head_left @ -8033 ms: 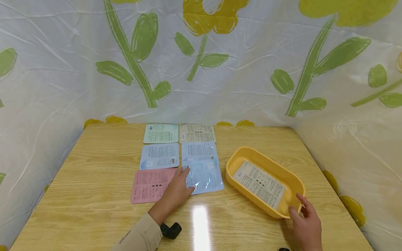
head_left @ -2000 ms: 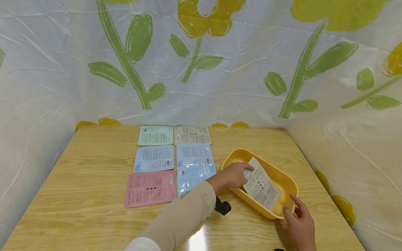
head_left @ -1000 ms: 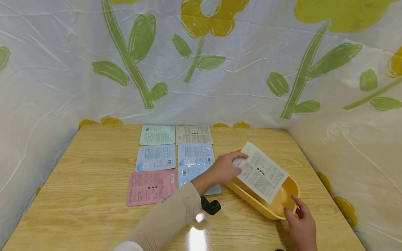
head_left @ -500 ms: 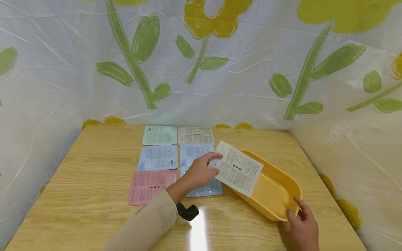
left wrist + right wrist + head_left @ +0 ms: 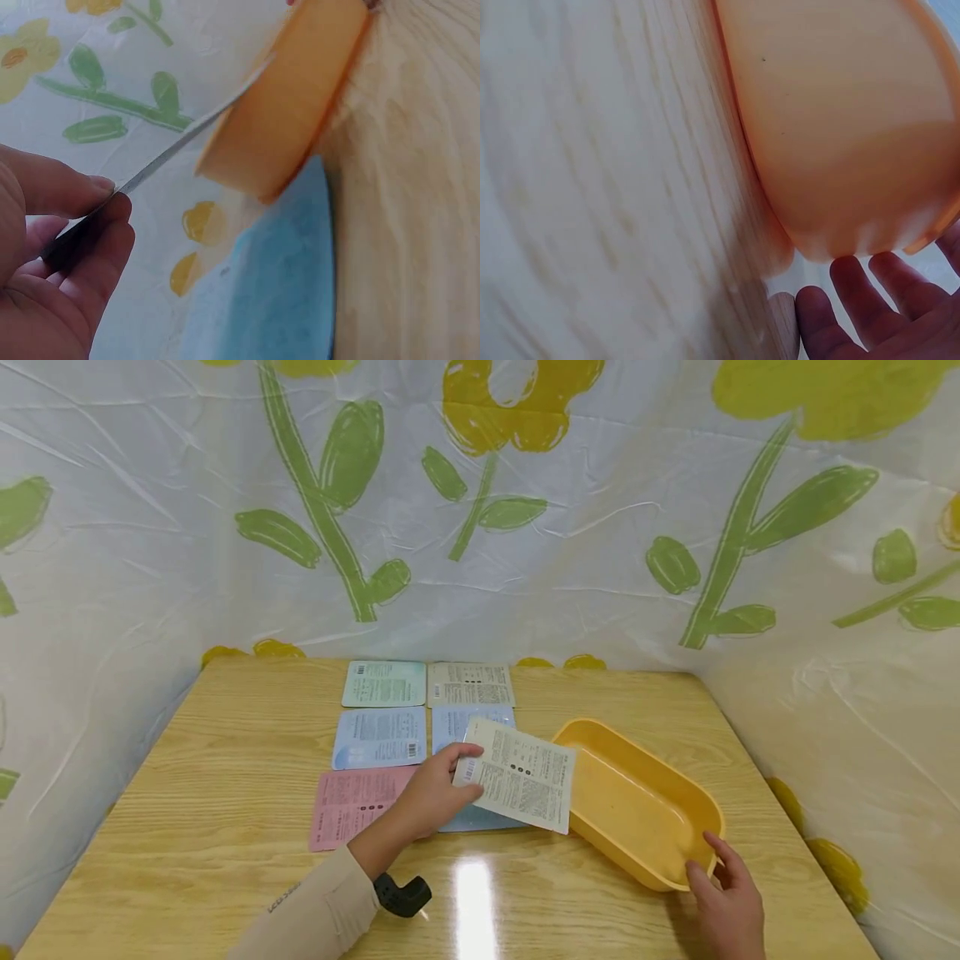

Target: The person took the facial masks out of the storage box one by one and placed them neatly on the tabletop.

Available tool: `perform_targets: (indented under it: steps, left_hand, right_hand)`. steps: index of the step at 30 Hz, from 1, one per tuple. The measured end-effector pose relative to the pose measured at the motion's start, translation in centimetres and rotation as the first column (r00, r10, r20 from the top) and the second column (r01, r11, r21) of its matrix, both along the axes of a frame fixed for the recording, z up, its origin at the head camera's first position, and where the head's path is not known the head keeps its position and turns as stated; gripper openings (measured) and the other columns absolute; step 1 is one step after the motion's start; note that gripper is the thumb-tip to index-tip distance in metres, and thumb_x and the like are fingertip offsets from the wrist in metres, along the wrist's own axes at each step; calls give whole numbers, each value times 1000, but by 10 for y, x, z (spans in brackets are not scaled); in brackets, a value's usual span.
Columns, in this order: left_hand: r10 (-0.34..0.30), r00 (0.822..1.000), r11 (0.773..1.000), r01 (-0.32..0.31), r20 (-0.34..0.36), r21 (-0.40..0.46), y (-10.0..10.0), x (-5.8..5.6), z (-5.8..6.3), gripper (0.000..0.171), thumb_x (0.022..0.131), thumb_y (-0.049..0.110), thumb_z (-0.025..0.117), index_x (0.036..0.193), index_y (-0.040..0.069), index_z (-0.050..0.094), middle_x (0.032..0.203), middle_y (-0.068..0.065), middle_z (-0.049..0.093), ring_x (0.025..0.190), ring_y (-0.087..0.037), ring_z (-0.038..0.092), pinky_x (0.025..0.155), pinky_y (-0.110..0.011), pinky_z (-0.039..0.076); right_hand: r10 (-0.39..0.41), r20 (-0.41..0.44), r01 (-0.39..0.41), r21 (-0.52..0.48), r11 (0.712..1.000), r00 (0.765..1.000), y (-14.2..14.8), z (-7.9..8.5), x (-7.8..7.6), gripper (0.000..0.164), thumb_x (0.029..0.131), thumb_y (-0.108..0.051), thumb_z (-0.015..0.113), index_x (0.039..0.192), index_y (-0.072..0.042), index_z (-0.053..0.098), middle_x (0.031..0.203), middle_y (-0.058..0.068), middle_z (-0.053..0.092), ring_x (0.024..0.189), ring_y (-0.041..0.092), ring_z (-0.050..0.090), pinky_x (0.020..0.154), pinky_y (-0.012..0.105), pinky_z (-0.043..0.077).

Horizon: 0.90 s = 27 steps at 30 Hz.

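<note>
In the head view my left hand [image 5: 431, 793] pinches a beige sheet mask packet [image 5: 521, 772] by its left edge, thumb on the near side. The packet is tilted over the blue packets; in the left wrist view it shows edge-on between thumb and fingers [image 5: 105, 247]. A yellow plastic bin [image 5: 637, 802] stands on the table to the right, nothing inside. My right hand [image 5: 731, 897] grips its near right end at the rim. In the right wrist view the fingertips [image 5: 845, 266] lie against the bin's outer wall.
Left of the bin lie flat packets in two columns: mint green [image 5: 384, 683], beige [image 5: 471, 683], blue [image 5: 380, 737], another blue [image 5: 450, 720] partly hidden, and pink [image 5: 348, 810]. A blue packet [image 5: 480, 818] lies beneath the held one. A floral curtain [image 5: 480, 593] borders the wooden table [image 5: 187, 827].
My left hand has lifted the beige packet out of the yellow bin and carried it left over the blue packets. My right hand has stayed at the bin's rim.
</note>
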<state>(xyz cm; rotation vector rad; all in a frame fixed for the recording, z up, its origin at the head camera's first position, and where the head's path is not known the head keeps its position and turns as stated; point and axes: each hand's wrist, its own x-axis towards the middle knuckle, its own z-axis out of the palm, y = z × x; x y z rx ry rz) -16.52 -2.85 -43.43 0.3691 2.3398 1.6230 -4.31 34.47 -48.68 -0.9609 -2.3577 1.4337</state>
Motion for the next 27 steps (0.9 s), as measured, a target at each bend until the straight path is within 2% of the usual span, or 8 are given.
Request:
perform_targets:
  steps: [2,5,8,9,14,19,24,27]
  left_hand:
    - [21,1000,999,-21,-1,-35,-9,4,-4,50,90,20,71,138,22,57,149,-7,47,134,-35,45,82,-43,47]
    - [30,999,999,-30,11,-21,-21,11,-10,50,89,17,72,136,17,57,134,-9,60,116,-32,60,71,-40,52]
    - [25,999,999,-27,46,46,-33,20,-16,50,87,12,73,134,8,55,116,-9,67,96,-24,66,64,-34,54]
    - [20,998,998,-24,52,64,-36,23,-18,51,87,10,74,134,5,54,111,-8,68,91,-21,67,67,-32,55]
    - [41,996,995,-47,77,87,-52,38,-30,52,86,10,77,132,-1,54,112,-9,67,95,-19,68,75,-30,57]
    - [84,992,994,-90,89,59,-65,52,-38,52,85,9,78,130,-1,54,111,-9,67,94,-20,67,73,-29,56]
    - [100,989,993,-106,112,51,-72,67,-48,54,84,7,79,129,-4,53,112,-10,67,93,-19,67,73,-27,56]
    - [97,989,993,-104,112,59,-74,74,-56,55,83,7,80,129,-6,52,112,-10,68,91,-19,67,72,-27,56]
  right_hand:
    - [2,4,-2,4,1000,1000,0,0,-1,53,98,-22,59,148,-9,47,147,14,41,92,-10,44,65,9,44]
    - [-8,3,8,9,1000,1000,-1,-1,-1,52,98,-21,59,147,-9,48,147,15,42,95,-7,44,64,8,44]
    - [-7,-11,7,16,1000,1000,-1,-1,-2,52,97,-20,60,147,-8,48,148,16,42,100,-3,45,65,7,44]
    - [-9,-12,9,14,1000,1000,-1,-2,-2,52,97,-19,60,147,-7,48,148,16,42,101,-2,45,65,7,44]
    - [-2,-9,2,-1,1000,1000,0,-3,-4,53,98,-21,59,148,-9,47,149,14,40,102,-2,45,66,7,43]
    - [4,-27,-4,7,1000,1000,-1,-2,-4,52,98,-19,58,147,-6,47,157,14,34,102,-2,47,66,5,42]
    - [-31,-62,33,31,999,998,-4,0,-4,49,97,-17,57,142,0,50,162,13,25,130,25,46,70,-1,36]
    - [-33,-80,35,31,999,996,-5,1,-5,48,97,-17,56,141,2,49,162,15,24,134,39,40,68,-1,35]
